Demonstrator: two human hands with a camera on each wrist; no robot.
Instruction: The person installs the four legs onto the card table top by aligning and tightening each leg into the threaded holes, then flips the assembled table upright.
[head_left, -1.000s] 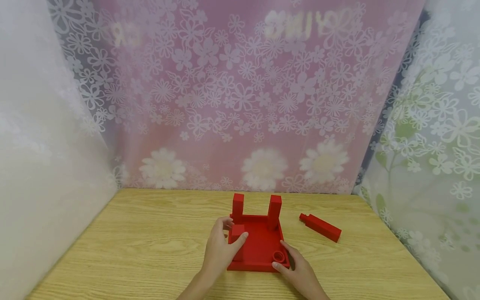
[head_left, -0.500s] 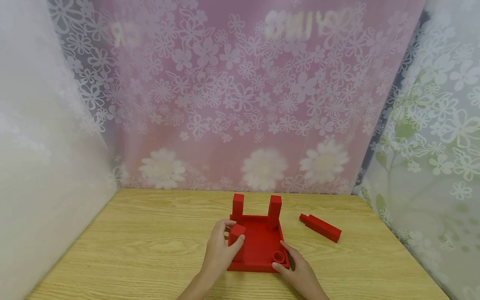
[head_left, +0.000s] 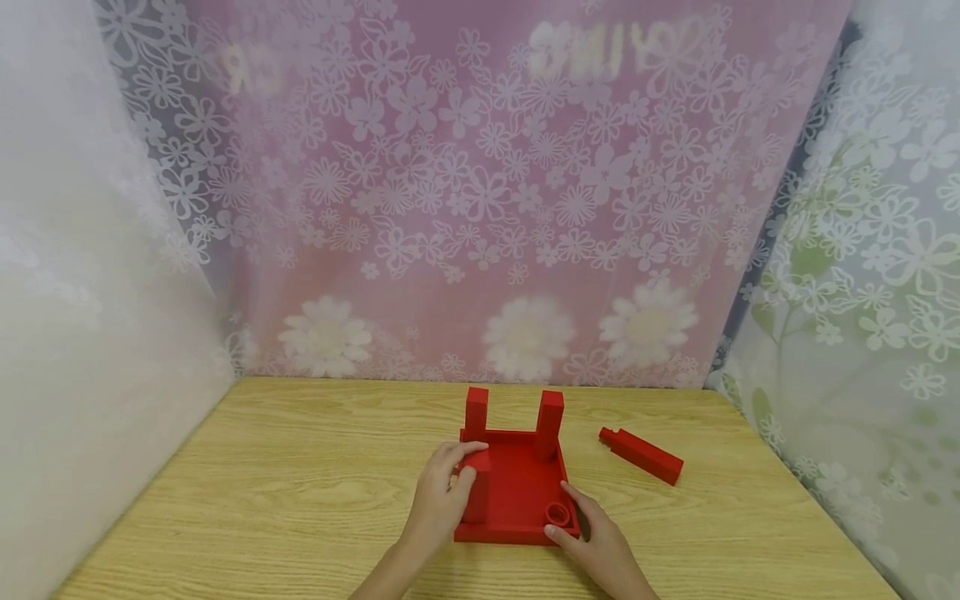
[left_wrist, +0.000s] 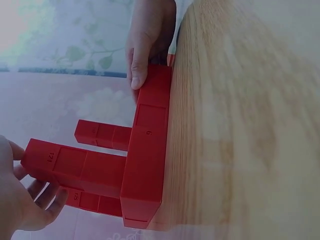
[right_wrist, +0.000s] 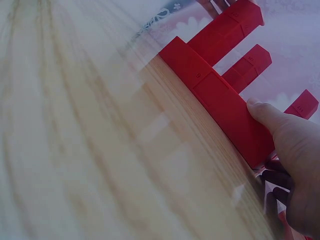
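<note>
My left hand (head_left: 433,500) holds the upper end of an upright red square leg (head_left: 478,493), at the front left corner of a shallow red square tabletop (head_left: 517,475) that lies rim up. Seen from the left wrist, the thumb and fingers sit around the end of this leg (left_wrist: 75,162). My right hand (head_left: 600,546) grips the tabletop's front right corner, thumb on the front side (right_wrist: 215,97) and fingers around the other side. Just inside that corner is a round red socket (head_left: 548,517). Two more legs stand at the back corners, one left (head_left: 476,412) and one right (head_left: 551,421).
A loose red leg (head_left: 642,456) with a narrower round end lies to the right of the tabletop. The wood-grain table (head_left: 322,467) runs back to a pink flowered curtain (head_left: 450,250). Pale sheets hang at the left (head_left: 112,292) and right (head_left: 862,292).
The front left leg has turned about its upright axis. My left thumb and fingers have shifted around its top, the thumb moving to the left. My right hand stays at its corner.
</note>
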